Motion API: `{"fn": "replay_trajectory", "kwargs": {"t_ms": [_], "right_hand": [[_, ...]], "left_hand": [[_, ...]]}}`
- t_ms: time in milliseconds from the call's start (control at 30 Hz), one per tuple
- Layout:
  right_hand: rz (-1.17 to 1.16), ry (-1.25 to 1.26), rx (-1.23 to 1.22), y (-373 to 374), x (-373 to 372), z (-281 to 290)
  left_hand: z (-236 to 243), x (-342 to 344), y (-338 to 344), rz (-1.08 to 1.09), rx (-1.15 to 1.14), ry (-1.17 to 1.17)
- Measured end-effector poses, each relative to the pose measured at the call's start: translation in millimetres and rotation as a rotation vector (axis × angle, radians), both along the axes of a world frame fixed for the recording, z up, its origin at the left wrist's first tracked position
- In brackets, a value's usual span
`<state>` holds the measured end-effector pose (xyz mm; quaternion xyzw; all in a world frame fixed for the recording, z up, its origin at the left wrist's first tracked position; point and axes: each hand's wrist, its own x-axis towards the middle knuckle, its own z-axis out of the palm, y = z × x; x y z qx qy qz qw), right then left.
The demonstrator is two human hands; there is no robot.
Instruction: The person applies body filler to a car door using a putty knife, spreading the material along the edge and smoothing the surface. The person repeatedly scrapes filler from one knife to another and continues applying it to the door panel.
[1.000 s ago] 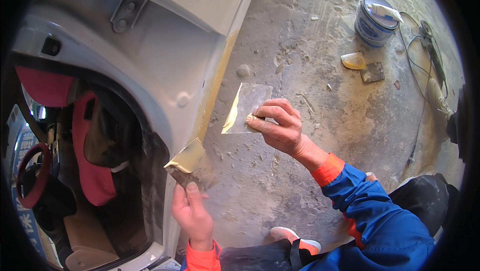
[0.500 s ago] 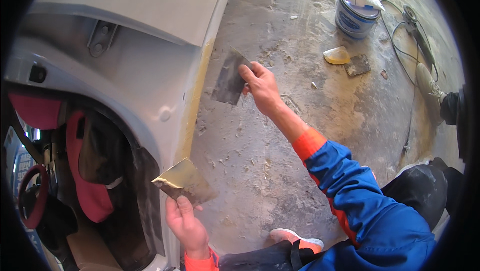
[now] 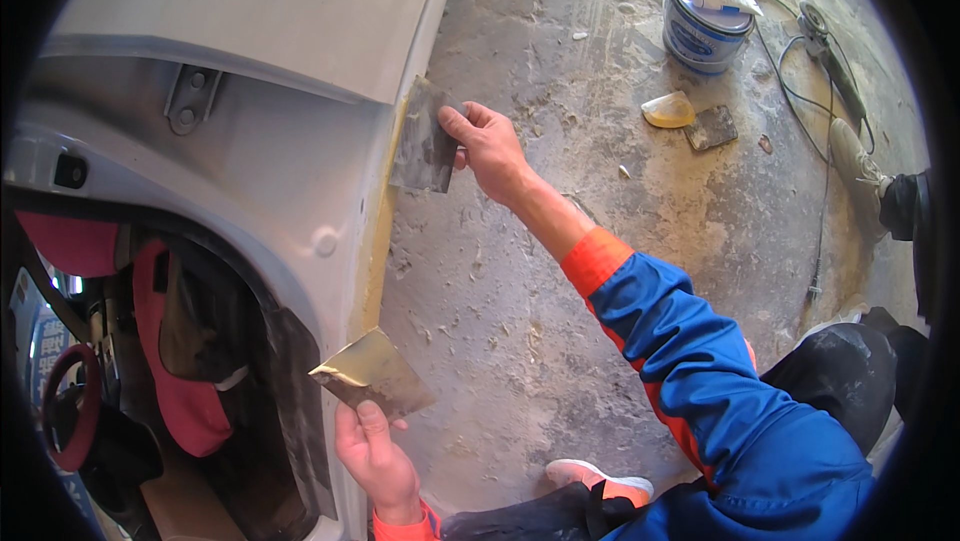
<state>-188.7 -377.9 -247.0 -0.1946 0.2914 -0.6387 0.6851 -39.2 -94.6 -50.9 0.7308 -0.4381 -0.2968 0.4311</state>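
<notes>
My right hand (image 3: 487, 149) pinches a flat grey filler spreader (image 3: 425, 141) by its right side. The spreader's left edge meets the yellowish filler strip (image 3: 373, 259) running down the edge of the pale vehicle body panel (image 3: 270, 176). Lower down, my left hand (image 3: 377, 456) is closed on a second metal spreader (image 3: 377, 373), thumb on top. Yellow filler paste (image 3: 345, 373) lies along that plate's left part, near the door opening. The fingers beneath both plates are mostly hidden.
On the floor stand a filler can (image 3: 706, 26) with a white tube (image 3: 724, 1) on its lid. Near it lie a yellow-smeared scrap (image 3: 668, 109), a dark square plate (image 3: 711, 128) and a corded grinder (image 3: 832, 61). Another person's shoe (image 3: 857, 166) is at right.
My right hand has moved left with its spreader, from over the floor to the panel's filler-coated edge. The left hand and its spreader have dipped slightly.
</notes>
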Motion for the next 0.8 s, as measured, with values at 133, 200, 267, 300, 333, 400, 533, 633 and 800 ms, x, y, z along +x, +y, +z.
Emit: {"fn": "replay_trajectory", "kwargs": {"t_ms": [133, 200, 267, 300, 333, 400, 533, 633, 800], "right_hand": [[0.002, -0.006, -0.011, -3.2, -0.1, 1.4], [0.009, -0.029, -0.015, -4.4, 0.5, 2.0], [0.014, -0.037, -0.032, -5.6, 1.4, 2.5], [0.015, -0.033, -0.013, -6.2, 1.8, 2.7], [0.013, -0.043, -0.033, -6.9, 2.1, 2.9], [0.018, -0.049, -0.026, -8.5, 2.7, 3.0], [0.001, 0.018, -0.008, -12.7, 4.2, 0.2], [-0.003, 0.017, 0.021, -15.0, 6.1, -7.3], [0.005, -0.019, 0.102, -12.3, 6.4, -26.9]], "left_hand": [[-0.3, 0.7, -0.2, 0.0, -0.003, 0.006], [-0.2, 0.5, -0.5, 0.0, 0.002, 0.005], [-0.1, 0.1, -0.9, 0.0, 0.01, 0.003], [-0.2, -0.1, -1.1, 0.0, 0.007, 0.002], [-0.2, -0.4, -1.3, -0.001, 0.005, 0.001], [-0.2, -0.8, -1.4, -0.004, 0.005, -0.003], [-0.2, -1.8, -1.4, -0.01, 0.007, -0.002], [0.2, -2.9, -1.6, -0.006, 0.008, 0.001], [1.2, -4.8, -0.9, -0.013, 0.011, 0.0]]}}
